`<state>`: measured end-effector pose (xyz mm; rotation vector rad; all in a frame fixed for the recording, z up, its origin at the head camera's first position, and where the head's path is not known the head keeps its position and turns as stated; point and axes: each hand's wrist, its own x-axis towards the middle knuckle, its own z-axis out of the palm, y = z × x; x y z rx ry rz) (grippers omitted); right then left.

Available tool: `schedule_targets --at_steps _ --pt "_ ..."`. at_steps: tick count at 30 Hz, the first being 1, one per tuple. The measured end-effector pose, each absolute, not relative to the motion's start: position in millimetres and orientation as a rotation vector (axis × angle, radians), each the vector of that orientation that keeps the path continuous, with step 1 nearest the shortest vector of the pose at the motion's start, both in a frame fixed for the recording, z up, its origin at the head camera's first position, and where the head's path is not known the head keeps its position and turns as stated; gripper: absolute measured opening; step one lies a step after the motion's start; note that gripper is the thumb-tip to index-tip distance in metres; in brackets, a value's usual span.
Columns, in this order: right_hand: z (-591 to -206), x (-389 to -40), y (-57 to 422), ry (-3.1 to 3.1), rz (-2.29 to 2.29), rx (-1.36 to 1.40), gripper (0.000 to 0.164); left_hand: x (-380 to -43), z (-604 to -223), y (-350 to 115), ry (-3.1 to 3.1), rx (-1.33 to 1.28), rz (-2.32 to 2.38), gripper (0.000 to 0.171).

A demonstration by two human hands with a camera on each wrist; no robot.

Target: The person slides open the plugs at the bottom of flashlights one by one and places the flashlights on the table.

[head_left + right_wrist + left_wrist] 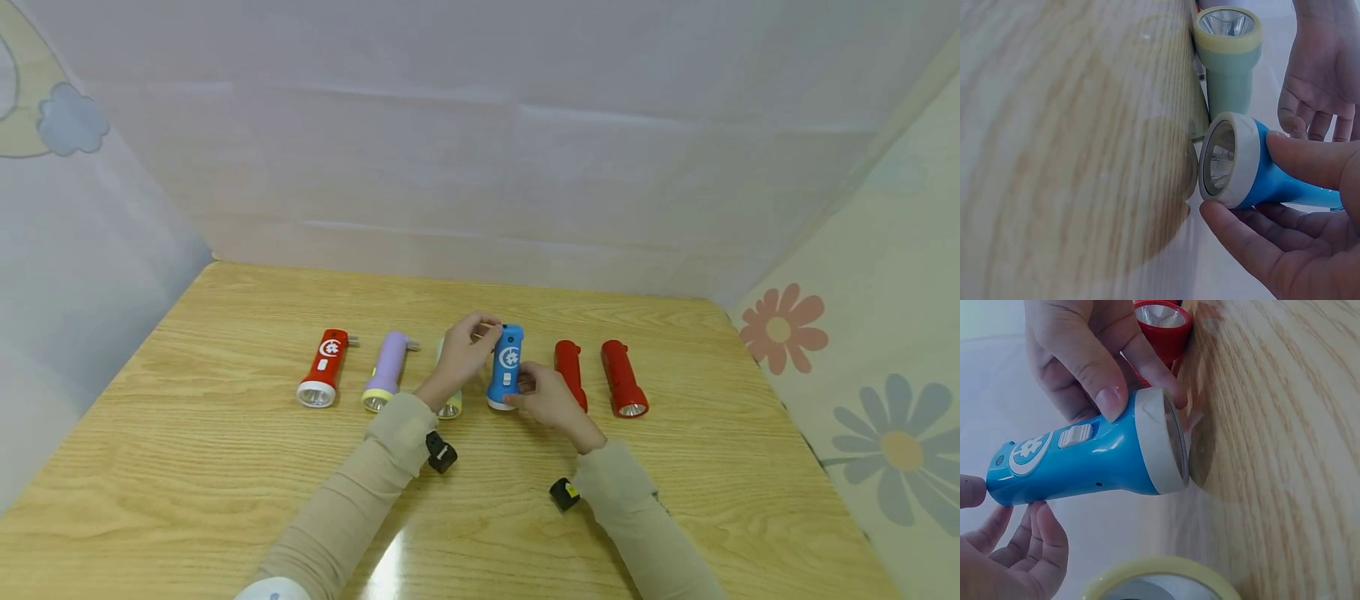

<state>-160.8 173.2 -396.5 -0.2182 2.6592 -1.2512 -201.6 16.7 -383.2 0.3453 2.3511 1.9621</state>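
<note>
A blue flashlight (507, 367) with a white rim is held between both hands, its lens end close to the tabletop. My left hand (467, 354) pinches its tail end between thumb and fingertips. Around the head end curls my right hand (551, 396), thumb on one side and fingers on the other, as the right wrist view shows on the white-rimmed head (1244, 159). A white flower emblem (1027, 452) and a slide switch (1075, 435) face up. Beside it lies a pale green flashlight (1229, 87) with a yellow rim, partly hidden by the left hand in the head view.
On the left of the wooden table (225, 467) lie a red flashlight (327, 367) and a purple flashlight (388, 367), both with plug prongs out. To the right are a red flashlight (568, 367), partly covered by the right hand, and another red flashlight (622, 375). Cloth walls (480, 167) surround the table.
</note>
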Motion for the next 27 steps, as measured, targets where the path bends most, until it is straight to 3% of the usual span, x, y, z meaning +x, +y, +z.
schedule_targets --at_steps 27 --pt "-395.8 -160.6 174.0 2.658 -1.245 -0.255 0.036 -197.9 -380.8 17.2 2.403 0.388 1.973 0.018"
